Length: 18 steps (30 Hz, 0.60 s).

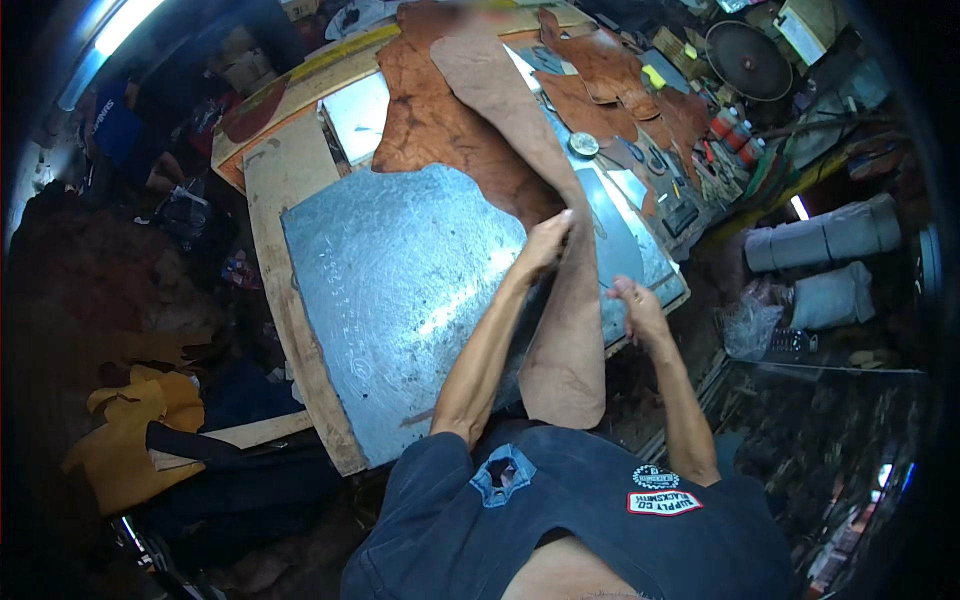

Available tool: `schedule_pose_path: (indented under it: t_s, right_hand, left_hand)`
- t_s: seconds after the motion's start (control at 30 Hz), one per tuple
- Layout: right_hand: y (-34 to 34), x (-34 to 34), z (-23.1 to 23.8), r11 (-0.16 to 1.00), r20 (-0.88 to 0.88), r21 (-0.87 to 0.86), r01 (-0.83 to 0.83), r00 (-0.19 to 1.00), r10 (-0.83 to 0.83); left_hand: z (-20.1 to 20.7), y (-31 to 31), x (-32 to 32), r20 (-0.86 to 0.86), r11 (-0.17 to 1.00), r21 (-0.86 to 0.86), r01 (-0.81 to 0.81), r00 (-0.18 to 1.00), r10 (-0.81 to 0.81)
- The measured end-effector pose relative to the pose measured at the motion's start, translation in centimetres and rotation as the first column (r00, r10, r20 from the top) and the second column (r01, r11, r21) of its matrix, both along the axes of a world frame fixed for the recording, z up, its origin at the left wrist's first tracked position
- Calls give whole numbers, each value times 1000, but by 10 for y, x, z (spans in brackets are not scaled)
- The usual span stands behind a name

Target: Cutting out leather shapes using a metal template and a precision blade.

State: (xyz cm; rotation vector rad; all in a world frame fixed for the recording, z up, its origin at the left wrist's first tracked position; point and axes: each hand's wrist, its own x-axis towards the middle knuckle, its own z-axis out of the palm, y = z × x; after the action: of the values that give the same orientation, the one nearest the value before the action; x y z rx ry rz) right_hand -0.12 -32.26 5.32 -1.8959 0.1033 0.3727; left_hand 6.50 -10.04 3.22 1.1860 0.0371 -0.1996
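Observation:
A large brown leather hide (425,110) lies over the worktable, its mottled reddish face up at the far left. Along the right it is folded over, so the paler suede underside (560,350) shows as a long strip hanging past the near edge. My left hand (548,243) is closed on the fold of the hide, about midway along it. To the right of the strip, my right hand (640,308) hovers apart from the leather, fingers loosely bent and seemingly holding nothing. Beneath the hide is a scratched grey metal sheet (390,290) with faint marks on it.
Several brown leather pieces (600,70) lie at the table's far right, beside a round tin (583,146), scissors (655,160) and red-capped bottles (735,135). A round dark disc (748,60) stands beyond. Grey rolls (825,235) lie at right; yellow leather (150,420) hangs at left.

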Motion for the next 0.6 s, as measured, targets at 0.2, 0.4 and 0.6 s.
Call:
schedule_pose_path:
  t_s: [0.2,0.4,0.6]
  right_hand:
    - [-24,47,37,982,298,-169,-79,946,128]
    - [-100,68,-11,951,329,-309,-7,938,113]
    - [-68,41,15,807,409,-590,17,868,281]
  left_hand:
    - [-56,-96,7,506,750,660,-40,762,-404]
    - [-90,-2,54,353,878,463,-124,934,-54]
    - [-80,241,134,345,263,849,-457,859,378]
